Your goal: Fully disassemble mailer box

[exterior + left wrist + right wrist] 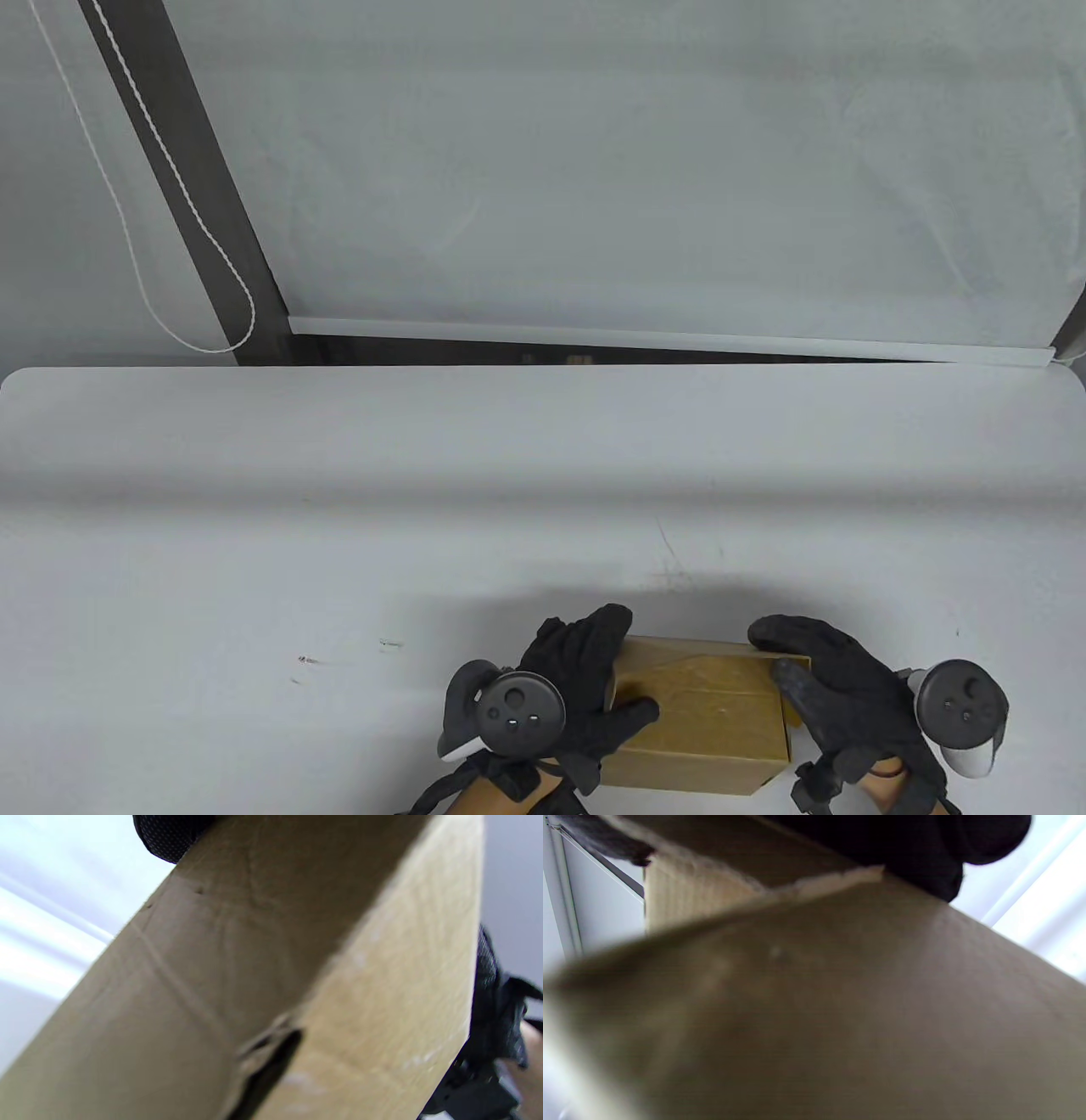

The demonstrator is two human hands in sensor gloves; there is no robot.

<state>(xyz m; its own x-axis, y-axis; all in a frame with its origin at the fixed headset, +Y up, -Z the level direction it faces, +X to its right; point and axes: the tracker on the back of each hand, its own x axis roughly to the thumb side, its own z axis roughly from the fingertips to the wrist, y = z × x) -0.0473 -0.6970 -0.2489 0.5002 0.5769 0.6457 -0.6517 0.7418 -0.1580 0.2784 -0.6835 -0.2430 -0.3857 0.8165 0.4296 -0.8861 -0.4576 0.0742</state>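
Note:
A closed brown cardboard mailer box (704,713) is held at the near edge of the white table (424,526). My left hand (594,688) grips its left end, fingers over the far edge and thumb on the top. My right hand (806,679) grips its right end, fingers curled over the far right corner and thumb on the top. The box fills the left wrist view (263,984), where a slot shows at a fold. It also fills the right wrist view (840,1005), blurred, with a torn flap edge near my fingers (925,844).
A white roller blind (645,170) with a bottom rail hangs behind the table's far edge. A dark window post with a white pull cord (170,170) stands at the back left.

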